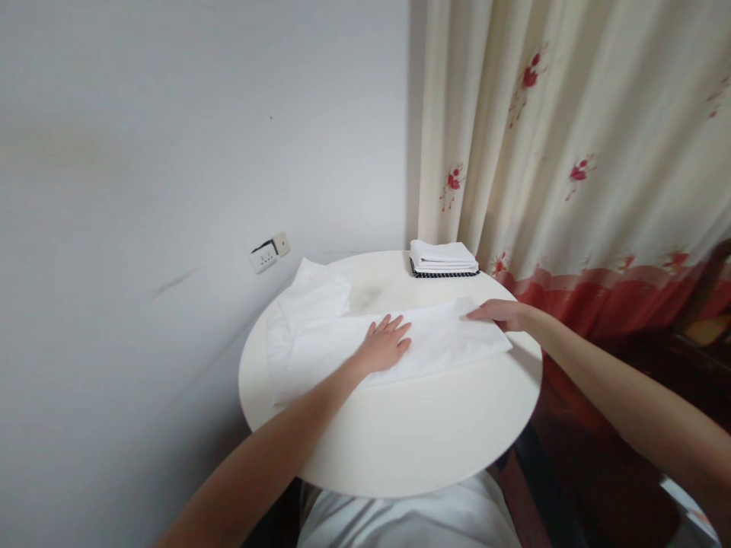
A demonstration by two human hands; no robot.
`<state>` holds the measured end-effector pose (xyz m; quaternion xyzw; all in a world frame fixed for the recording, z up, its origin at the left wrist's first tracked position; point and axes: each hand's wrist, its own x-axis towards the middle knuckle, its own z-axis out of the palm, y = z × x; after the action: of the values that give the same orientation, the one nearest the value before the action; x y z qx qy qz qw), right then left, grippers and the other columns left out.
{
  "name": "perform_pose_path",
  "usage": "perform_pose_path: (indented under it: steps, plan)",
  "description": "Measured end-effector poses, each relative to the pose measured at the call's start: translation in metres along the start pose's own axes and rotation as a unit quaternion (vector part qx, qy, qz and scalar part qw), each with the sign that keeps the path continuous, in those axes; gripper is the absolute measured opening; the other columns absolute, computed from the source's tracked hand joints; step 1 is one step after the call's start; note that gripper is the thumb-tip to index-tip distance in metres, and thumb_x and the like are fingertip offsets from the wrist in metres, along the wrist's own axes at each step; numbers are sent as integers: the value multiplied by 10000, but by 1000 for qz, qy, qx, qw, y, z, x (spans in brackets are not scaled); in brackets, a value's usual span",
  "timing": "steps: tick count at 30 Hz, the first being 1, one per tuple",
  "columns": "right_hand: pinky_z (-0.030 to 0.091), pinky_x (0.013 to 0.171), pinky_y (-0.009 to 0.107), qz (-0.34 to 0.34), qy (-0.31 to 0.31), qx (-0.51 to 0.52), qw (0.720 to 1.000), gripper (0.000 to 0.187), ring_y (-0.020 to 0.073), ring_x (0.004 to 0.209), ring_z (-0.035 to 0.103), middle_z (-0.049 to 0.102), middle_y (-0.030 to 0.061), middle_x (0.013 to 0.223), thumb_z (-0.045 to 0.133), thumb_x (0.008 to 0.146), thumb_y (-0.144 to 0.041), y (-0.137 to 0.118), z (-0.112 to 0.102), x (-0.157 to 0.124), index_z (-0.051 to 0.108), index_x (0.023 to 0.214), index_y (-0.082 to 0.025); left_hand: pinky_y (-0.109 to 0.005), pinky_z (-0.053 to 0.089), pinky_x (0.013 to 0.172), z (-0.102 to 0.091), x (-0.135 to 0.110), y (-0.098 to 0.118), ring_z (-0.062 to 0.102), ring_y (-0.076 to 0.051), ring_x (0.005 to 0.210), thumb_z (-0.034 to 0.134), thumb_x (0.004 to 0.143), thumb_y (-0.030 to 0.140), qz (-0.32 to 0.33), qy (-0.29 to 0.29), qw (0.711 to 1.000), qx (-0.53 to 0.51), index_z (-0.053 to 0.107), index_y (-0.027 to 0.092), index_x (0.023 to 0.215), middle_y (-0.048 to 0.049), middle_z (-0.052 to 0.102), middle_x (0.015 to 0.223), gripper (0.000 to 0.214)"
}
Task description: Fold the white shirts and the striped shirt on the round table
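A white cloth (439, 342), which looks like a garment, lies in a long folded strip across the round white table (422, 441). At its left end a loose part (323, 288) spreads toward the back edge, slightly rumpled. My left hand (385, 346) rests flat on the middle of the strip with its fingers spread. At the right end, my right hand (499, 312) grips the cloth's edge, thumb on top and the other fingers underneath, partly hidden. That end looks slightly raised off the tabletop.
A stack of folded white cloths (442, 257), with a black dotted one at the bottom, sits at the table's back right. Behind are a wall with a socket (263, 257) and a floral curtain (514, 152). My lap is against the near edge.
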<state>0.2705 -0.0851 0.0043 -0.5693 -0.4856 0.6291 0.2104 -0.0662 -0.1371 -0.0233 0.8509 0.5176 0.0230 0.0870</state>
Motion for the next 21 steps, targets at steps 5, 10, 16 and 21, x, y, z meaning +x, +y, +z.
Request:
perform_pose_path:
  steps: [5, 10, 16, 21]
  plan:
    - [589, 940, 391, -66, -88, 56, 992, 384, 267, 1006, 737, 755, 132, 1140, 773, 744, -191, -2, 2, -20, 691, 1119, -164, -595, 156, 1213, 1, -3, 5, 120, -300, 1552, 227, 1040, 486, 5, 13, 1000, -3, 338, 318, 1558, -15, 203, 1681, 556]
    - [627, 844, 391, -110, -24, 68, 991, 467, 260, 893, 757, 758, 132, 1129, 720, 775, -167, -26, -12, -40, 640, 1235, -167, -594, 182, 1210, 3, -12, 23, 158, -295, 1546, 152, 1050, 507, 38, 30, 999, -17, 316, 317, 1569, -24, 229, 1674, 576]
    - [641, 769, 389, -140, 19, 82, 987, 449, 274, 828, 759, 772, 137, 1051, 709, 757, -164, -45, -19, -57, 669, 1203, -187, -624, 102, 1216, 6, -20, 34, 67, -351, 1551, 158, 1011, 644, 77, -2, 997, -23, 239, 371, 1592, 22, 142, 1692, 647]
    - [640, 780, 409, -170, 53, 60, 982, 383, 284, 815, 757, 779, 140, 974, 671, 787, -182, -54, -5, -68, 681, 1170, -176, -578, 202, 1206, -12, 10, 27, 155, -344, 1539, 213, 1009, 590, 29, -55, 998, -31, 235, 287, 1599, -21, 152, 1691, 664]
